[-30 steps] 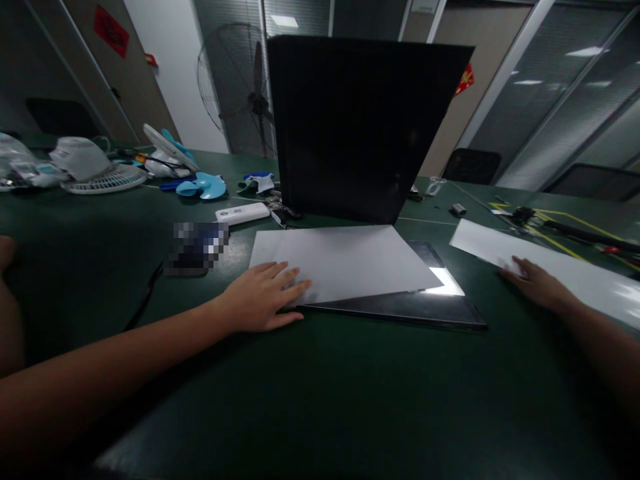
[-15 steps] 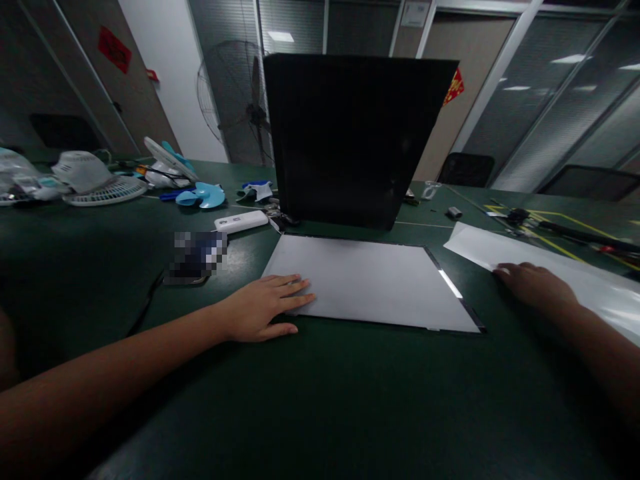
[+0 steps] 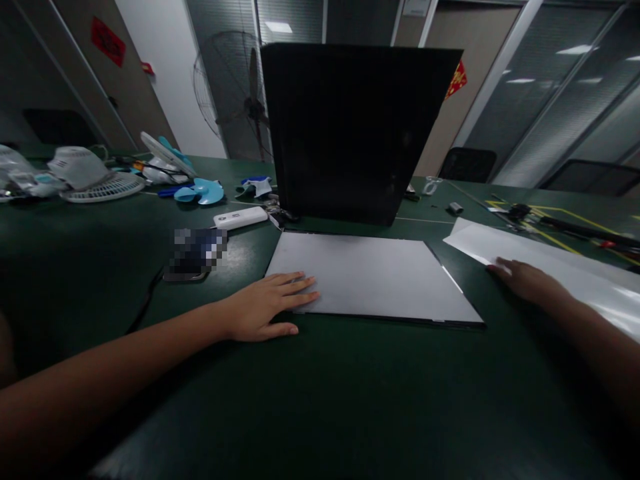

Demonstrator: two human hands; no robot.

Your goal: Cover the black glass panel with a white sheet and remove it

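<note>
While the left hand lies flat and open, fingers spread and gripping nothing, on the nine o'clock end of a dark-edged white rectangular panel, the right hand is at three o'clock from this panel, its fingers touching the near edge of a long glossy white sheet; whether they grip it, one cannot tell; the panel rests flat on the dark green table; at its twelve o'clock, just behind, rises a large black rectangular board; at ten o'clock lies a white oblong device.
</note>
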